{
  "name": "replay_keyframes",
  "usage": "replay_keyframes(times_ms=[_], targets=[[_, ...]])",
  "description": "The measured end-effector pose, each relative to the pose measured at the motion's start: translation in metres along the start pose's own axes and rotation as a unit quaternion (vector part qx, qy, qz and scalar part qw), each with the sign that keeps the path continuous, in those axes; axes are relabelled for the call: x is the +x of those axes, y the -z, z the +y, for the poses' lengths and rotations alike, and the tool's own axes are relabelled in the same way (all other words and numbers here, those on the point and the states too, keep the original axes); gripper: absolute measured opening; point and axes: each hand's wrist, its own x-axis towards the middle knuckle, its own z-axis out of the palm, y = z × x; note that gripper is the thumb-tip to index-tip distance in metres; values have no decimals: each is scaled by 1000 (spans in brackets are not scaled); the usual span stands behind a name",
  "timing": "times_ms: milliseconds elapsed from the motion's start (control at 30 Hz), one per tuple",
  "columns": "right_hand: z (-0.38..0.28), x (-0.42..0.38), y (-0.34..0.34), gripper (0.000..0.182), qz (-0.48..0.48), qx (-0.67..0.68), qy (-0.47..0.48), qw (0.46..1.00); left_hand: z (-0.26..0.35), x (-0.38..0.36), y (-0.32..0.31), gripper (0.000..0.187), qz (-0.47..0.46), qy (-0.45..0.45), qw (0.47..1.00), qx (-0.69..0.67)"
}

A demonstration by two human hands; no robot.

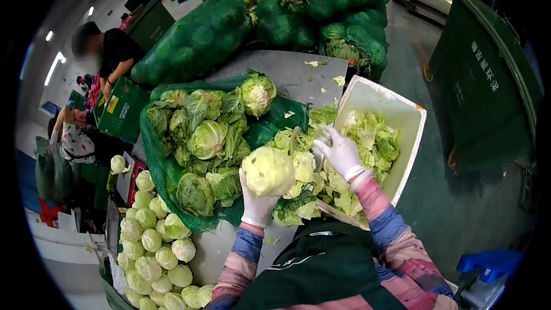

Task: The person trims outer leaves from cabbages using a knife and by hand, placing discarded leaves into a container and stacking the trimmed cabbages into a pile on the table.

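Netted green sacks of cabbage (206, 37) are heaped at twelve o'clock, within reach of the steel table (287, 72). An opened sack (172, 166) spills untrimmed heads at ten o'clock. At two o'clock the white bin (410, 138) tilts toward the person — handy for loose leaves. The left hand (256, 206) cups the trimmed cabbage (268, 170) from below; the right hand (340, 152) is closed around what looks like a knife — I cannot tell for sure.

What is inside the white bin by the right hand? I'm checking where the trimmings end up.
The white bin holds loose, pale green cabbage leaves, piled toward its near end. The right hand and the leaf pile cover the near edge; the bin's bottom is hidden.
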Motion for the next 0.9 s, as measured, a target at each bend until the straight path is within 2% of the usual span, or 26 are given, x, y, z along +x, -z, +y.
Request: replay_keyframes(times_ms=[33, 67, 100, 133, 200, 233, 267, 300, 333, 400, 433, 467, 533, 567, 667, 700, 733, 800, 867, 900], targets=[[-16, -9, 8, 51, -45, 110, -19, 993, 0, 3, 1, 79, -1, 43, 981, -190], [-28, -17, 10, 60, -89, 218, -38, 971, 1, 5, 2, 80, 12, 84, 933, -349], [-31, -24, 0, 77, -58, 215, 53, 974, -1, 8, 5, 78, 10, 92, 945, -313], [-44, -29, 4, 79, -73, 202, 77, 974, -3, 11, 8, 76, 8, 101, 956, -276], [-62, -32, 4, 80, -18, 158, 140, 977, -7, 15, 9, 73, 18, 112, 961, -250], [-68, -32, 5, 80, -19, 157, 139, 978, -9, 15, 6, 70, 39, 101, 973, -205], [-72, -32, 6, 77, -1, 141, 145, 979, -10, 17, 3, 67, 60, 89, 982, -158], [-76, -32, 7, 73, 17, 124, 150, 981, -14, 20, 2, 57, 48, 54, 982, -175], [-79, -31, 8, 73, 17, 124, 149, 981, -16, 20, 2, 57, 48, 55, 982, -175], [-81, -29, 9, 68, -22, 36, 175, 984, -18, 19, 0, 52, 99, -16, 995, -28], [-80, -27, 8, 52, 3, 42, 210, 977, -15, 18, -3, 53, 101, -17, 993, -57], [-74, -24, 5, 52, 3, 41, 209, 977, -15, 18, -3, 53, 100, -16, 993, -57], [-64, -18, 2, 31, -74, -28, 234, 969, -15, 16, -2, 53, 110, -35, 993, -4], [-61, -14, 1, 19, -70, -14, 202, 977, -13, 15, 0, 52, 115, -38, 992, 32], [-11, 12, 1, 12, 55, 18, 123, 991, 1, 6, -3, 51, 124, -3, 992, -16], [-2, 26, 12, 16, -57, -117, -46, 990, -2, 4, 5, 54, 87, -5, 996, -33], [13, 25, 16, 22, -8, -142, -4, 990, -2, 4, 10, 54, 87, -7, 996, -33], [19, 16, 10, 29, -18, -116, -33, 993, -2, 3, 15, 71, 71, 60, 989, -113], [-8, -1, 9, 36, -10, 12, 49, 999, 4, 3, 5, 76, 76, 78, 988, -109], [-15, -8, -1, 40, -43, 157, 46, 986, 4, 5, 2, 76, 66, 82, 987, -125]])
